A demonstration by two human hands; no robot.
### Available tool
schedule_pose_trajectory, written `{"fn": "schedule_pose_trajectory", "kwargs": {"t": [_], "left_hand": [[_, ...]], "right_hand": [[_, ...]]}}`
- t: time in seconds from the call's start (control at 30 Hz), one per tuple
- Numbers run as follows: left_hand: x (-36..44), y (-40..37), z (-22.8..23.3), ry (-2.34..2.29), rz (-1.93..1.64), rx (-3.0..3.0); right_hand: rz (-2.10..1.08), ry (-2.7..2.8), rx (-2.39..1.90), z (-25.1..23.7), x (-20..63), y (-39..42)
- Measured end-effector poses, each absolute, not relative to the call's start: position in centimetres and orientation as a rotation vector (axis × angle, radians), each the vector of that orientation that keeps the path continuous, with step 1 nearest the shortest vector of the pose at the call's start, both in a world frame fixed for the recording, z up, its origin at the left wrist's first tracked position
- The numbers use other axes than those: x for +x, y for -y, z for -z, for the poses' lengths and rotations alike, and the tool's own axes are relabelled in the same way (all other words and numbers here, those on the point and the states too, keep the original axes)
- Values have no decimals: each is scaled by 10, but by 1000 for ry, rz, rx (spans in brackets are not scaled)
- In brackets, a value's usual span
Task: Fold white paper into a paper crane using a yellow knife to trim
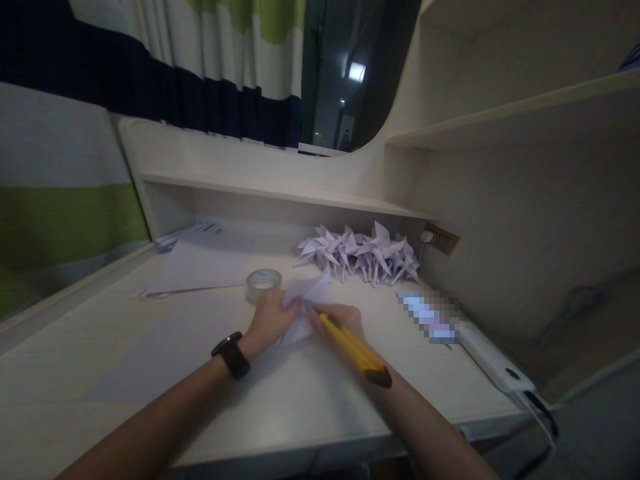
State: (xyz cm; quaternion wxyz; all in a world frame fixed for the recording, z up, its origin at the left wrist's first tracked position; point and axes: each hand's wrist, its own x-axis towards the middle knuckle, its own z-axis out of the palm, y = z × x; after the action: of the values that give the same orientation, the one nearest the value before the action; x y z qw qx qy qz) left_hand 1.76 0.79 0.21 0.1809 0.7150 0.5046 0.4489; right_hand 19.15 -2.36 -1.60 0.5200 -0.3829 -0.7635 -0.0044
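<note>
A folded sheet of pale lilac paper (307,297) lies on the desk (150,360) in front of me. My left hand (273,317), with a black watch on the wrist, pinches the paper's left side. My right hand (337,323) grips a yellow utility knife (355,350) whose black end points back along my forearm. Its front end rests at the paper's lower right edge. Both hands meet over the paper.
A roll of clear tape (263,283) stands just left of my left hand. A heap of folded lilac paper shapes (360,257) sits at the back. Flat paper sheets (200,267) lie back left. A white power strip (493,363) lies at the right edge. Shelves rise behind and right.
</note>
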Motion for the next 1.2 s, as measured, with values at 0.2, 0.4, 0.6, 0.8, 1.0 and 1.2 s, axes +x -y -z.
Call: {"fn": "schedule_pose_trajectory", "kwargs": {"t": [0.2, 0.4, 0.6, 0.8, 1.0, 1.2], "left_hand": [[19, -7, 0, -1481, -1218, 2152], [18, -8, -1, -1533, -1141, 2236], [7, -20, -8, -1529, -1044, 2175], [11, -15, -9, -1499, -1115, 2151], [18, -4, -3, -1375, -1204, 2283], [16, -6, -1, -1327, -1215, 2331]], "right_hand": [[-326, 1545, -1125, 14, 181, 28], [-343, 1560, -1108, 18, 182, 24], [78, 2029, -882, 18, 193, 16], [-60, 1893, -948, 20, 192, 19], [-675, 1370, -1060, 16, 180, 22], [-963, 1069, -1046, 12, 177, 16]]}}
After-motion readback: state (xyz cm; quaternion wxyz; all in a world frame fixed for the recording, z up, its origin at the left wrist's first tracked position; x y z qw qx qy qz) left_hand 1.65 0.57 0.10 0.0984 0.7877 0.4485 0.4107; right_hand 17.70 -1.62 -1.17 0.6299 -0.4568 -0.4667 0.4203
